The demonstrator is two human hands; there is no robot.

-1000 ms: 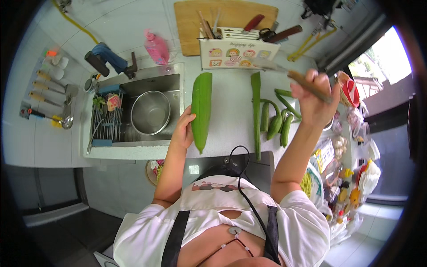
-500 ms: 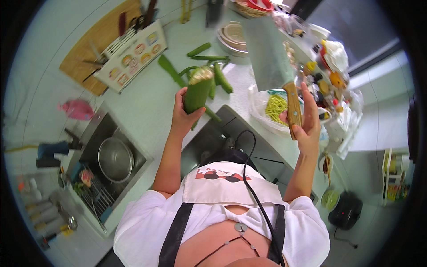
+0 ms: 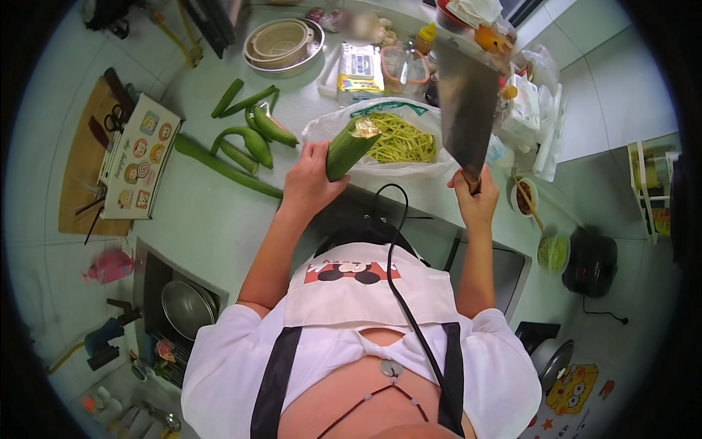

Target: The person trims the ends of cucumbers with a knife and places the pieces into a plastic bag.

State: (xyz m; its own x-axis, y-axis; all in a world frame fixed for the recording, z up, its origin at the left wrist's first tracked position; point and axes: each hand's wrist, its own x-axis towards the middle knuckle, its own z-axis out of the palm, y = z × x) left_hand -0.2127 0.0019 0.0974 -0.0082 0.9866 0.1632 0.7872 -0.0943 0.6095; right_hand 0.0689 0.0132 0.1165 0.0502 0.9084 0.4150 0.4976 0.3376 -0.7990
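My left hand (image 3: pixel 311 181) is wrapped round a thick green gourd-like vegetable (image 3: pixel 346 155) with a pale, rough cut end, tilted up over the counter's front edge. In my right hand (image 3: pixel 475 199) is a cleaver (image 3: pixel 466 106), gripped by its wooden handle, its broad blade pointing up and away from me. Beyond my hands, an open white plastic bag (image 3: pixel 329 123) holds thin green strips (image 3: pixel 401 140); the vegetable's cut end overlaps it in view. Left of my left hand lie several green peppers (image 3: pixel 257 146) and a long green piece (image 3: pixel 227 168).
Nested bowls (image 3: pixel 278 45) stand at the back. A wipes pack (image 3: pixel 361 69) and jars line the back right. At left are a knife rack (image 3: pixel 139 157) and a sink with a metal basin (image 3: pixel 187 307). A sauce bowl (image 3: pixel 525 196) sits at right. A black cable (image 3: pixel 401 293) hangs before me.
The view has turned to the right. The vegetable has moved from above the peppers to in front of the bag. The cleaver is still raised, its blade now turned more edge-down and darker.
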